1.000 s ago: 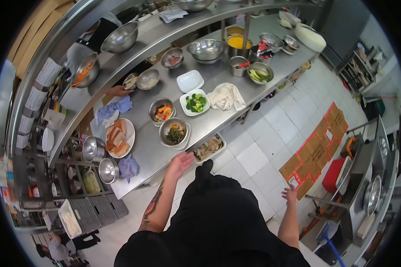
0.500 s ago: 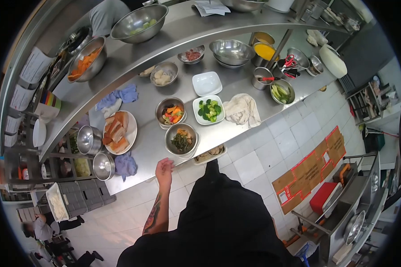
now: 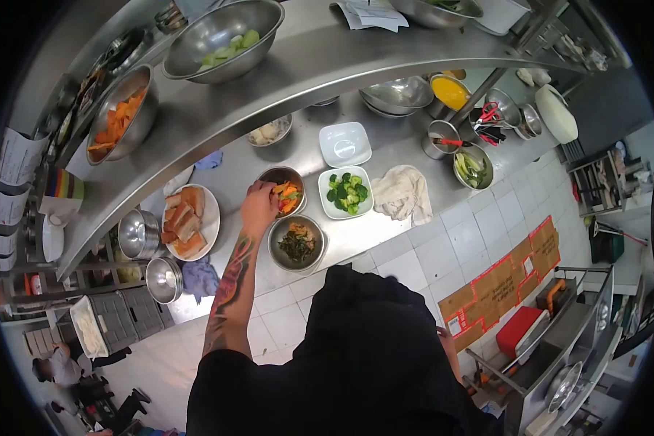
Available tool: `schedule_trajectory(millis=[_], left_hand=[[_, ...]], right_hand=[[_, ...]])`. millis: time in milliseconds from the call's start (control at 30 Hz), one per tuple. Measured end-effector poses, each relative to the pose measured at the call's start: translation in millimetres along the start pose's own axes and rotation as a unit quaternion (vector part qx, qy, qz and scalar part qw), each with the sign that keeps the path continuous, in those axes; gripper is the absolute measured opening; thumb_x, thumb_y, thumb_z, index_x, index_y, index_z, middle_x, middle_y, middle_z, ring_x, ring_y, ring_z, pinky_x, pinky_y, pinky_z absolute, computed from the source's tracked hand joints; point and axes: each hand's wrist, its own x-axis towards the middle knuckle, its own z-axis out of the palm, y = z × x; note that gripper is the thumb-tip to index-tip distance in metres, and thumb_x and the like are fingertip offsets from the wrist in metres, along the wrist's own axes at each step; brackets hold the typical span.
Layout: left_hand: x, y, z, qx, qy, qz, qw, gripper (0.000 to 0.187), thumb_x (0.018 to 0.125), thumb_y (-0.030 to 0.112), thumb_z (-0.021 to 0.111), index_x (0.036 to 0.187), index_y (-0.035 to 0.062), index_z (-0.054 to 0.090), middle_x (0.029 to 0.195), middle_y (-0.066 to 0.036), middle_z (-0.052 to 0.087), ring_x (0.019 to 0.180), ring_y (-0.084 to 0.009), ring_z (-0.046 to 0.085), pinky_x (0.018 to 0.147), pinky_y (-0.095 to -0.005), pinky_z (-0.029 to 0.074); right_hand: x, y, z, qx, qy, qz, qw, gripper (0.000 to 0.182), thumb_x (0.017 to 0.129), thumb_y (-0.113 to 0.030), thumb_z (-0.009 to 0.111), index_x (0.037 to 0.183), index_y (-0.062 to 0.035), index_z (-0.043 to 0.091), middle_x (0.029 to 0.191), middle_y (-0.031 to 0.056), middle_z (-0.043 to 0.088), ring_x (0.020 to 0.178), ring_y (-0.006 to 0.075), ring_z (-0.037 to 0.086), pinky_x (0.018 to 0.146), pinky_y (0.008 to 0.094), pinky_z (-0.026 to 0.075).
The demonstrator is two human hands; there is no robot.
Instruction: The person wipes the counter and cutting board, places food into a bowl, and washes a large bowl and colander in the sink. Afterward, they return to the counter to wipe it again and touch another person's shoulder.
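Observation:
My left hand (image 3: 259, 203) is at the left rim of a metal bowl (image 3: 298, 174) of mixed orange, green and dark vegetables, its fingers curled over the edge; the fingertips are partly hidden. Just below stands another metal bowl (image 3: 321, 243) with dark greens and a brownish food. To the right, a white square dish (image 3: 368, 207) holds broccoli (image 3: 346, 192), and behind it is a white square dish (image 3: 345, 144) with nothing in it. My right hand (image 3: 445, 336) shows only in part beside my dark clothing, low on the right; its fingers cannot be made out.
A plate (image 3: 212, 229) of pork slabs (image 3: 185, 221), stacked metal bowls (image 3: 164, 280) and a blue cloth (image 3: 200, 278) lie left. A beige cloth (image 3: 401, 192) lies right of the broccoli. An overhead steel shelf (image 3: 298, 80) crosses above the counter. A person (image 3: 65, 367) is at lower left.
My left hand has moved up and forward from the counter's front edge to the bowl of mixed vegetables. The view has shifted closer over the counter. Part of my right hand now shows.

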Motion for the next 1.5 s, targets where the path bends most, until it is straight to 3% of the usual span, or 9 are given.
schedule_trajectory(millis=[233,367,567,767,900,1033,1167,1233,1500], left_hand=[[4.6,-12.8,7.6,-0.022,0.0,-0.076,0.997,0.013,0.082,0.012,0.064,0.091,0.0065,0.071,0.086,-0.012,0.066,0.081,-0.0317,0.065,0.074,-0.042,0.053],[0.8,-15.2,-12.3,-0.121,-0.015,-0.154,0.981,0.019,0.085,0.014,0.064,0.1,0.0047,0.071,0.088,-0.015,0.07,0.08,-0.0289,0.069,0.076,-0.0377,0.054],[-41.0,-34.2,-28.0,-0.115,0.125,-0.247,0.954,0.028,0.091,0.02,0.065,0.11,-0.0004,0.069,0.091,-0.015,0.072,0.083,-0.02,0.069,0.077,-0.0311,0.052],[-161.6,55.2,-12.1,-0.292,0.246,-0.386,0.84,0.019,0.096,0.022,0.064,0.091,0.0035,0.063,0.068,0.003,0.052,0.058,-0.0028,0.04,0.051,-0.0211,0.033],[-244.0,138.6,37.5,-0.445,0.19,-0.551,0.68,0.025,0.097,0.028,0.062,0.107,0.0053,0.058,0.079,-0.001,0.059,0.058,-0.0075,0.05,0.051,-0.0232,0.04],[-213.0,209.4,49.9,-0.603,0.079,-0.58,0.542,0.053,0.098,0.04,0.052,0.138,0.0077,0.037,0.13,-0.015,0.058,0.107,-0.0264,0.063,0.081,-0.0354,0.053],[-180.2,191.7,65.4,-0.698,0.146,-0.492,0.5,0.05,0.099,0.037,0.05,0.135,0.0037,0.041,0.132,-0.017,0.058,0.119,-0.0292,0.059,0.093,-0.0388,0.051],[-171.1,174.4,60.3,-0.735,0.188,-0.516,0.397,0.048,0.1,0.034,0.048,0.132,-0.0008,0.042,0.128,-0.017,0.06,0.12,-0.0282,0.059,0.097,-0.0399,0.049],[-177.2,122.9,27.9,-0.636,0.146,-0.556,0.515,0.037,0.102,0.034,0.045,0.124,0.0058,0.051,0.129,-0.011,0.061,0.115,-0.0225,0.061,0.091,-0.0345,0.051]], right_hand=[[46.3,-20.5,-49.5,-0.056,-0.018,-0.019,0.998,0.049,0.09,-0.005,0.052,0.139,-0.0028,0.044,0.101,0.0158,0.068,0.069,0.0214,0.069,0.054,0.0331,0.054],[86.9,4.7,-95.9,0.058,-0.024,0.013,0.998,0.046,0.095,-0.009,0.048,0.14,-0.0048,0.042,0.101,0.0169,0.067,0.071,0.0239,0.07,0.052,0.0361,0.055],[116.9,-2.6,-127.8,-0.021,-0.05,0.05,0.997,0.045,0.096,-0.011,0.048,0.14,-0.0116,0.041,0.096,0.0162,0.065,0.067,0.0272,0.068,0.05,0.0423,0.055],[148.0,-8.2,-131.9,0.017,-0.047,-0.016,0.999,0.043,0.096,-0.012,0.049,0.138,-0.0107,0.044,0.095,0.0152,0.065,0.064,0.0245,0.066,0.049,0.041,0.054],[134.6,-30.6,-133.2,0.0,-0.064,-0.012,0.998,0.042,0.095,-0.012,0.049,0.137,-0.0101,0.047,0.095,0.0142,0.066,0.069,0.0241,0.066,0.054,0.041,0.055],[158.3,-15.3,-148.5,-0.062,-0.126,-0.007,0.99,0.039,0.094,-0.012,0.051,0.134,-0.0113,0.05,0.095,0.0132,0.066,0.076,0.0236,0.067,0.063,0.042,0.055],[156.6,-39.2,-159.1,-0.126,-0.14,-0.033,0.981,0.036,0.095,-0.014,0.052,0.13,-0.0114,0.052,0.095,0.013,0.066,0.075,0.0235,0.067,0.062,0.0413,0.054],[178.0,-41.1,-165.4,-0.063,-0.111,-0.018,0.992,0.036,0.095,-0.014,0.052,0.13,-0.0105,0.053,0.096,0.0134,0.067,0.074,0.0234,0.067,0.06,0.0399,0.055],[176.5,-88.7,-143.2,0.003,-0.036,-0.041,0.999,0.039,0.094,-0.012,0.051,0.133,-0.0055,0.051,0.1,0.0152,0.067,0.071,0.0223,0.068,0.057,0.0362,0.055]])
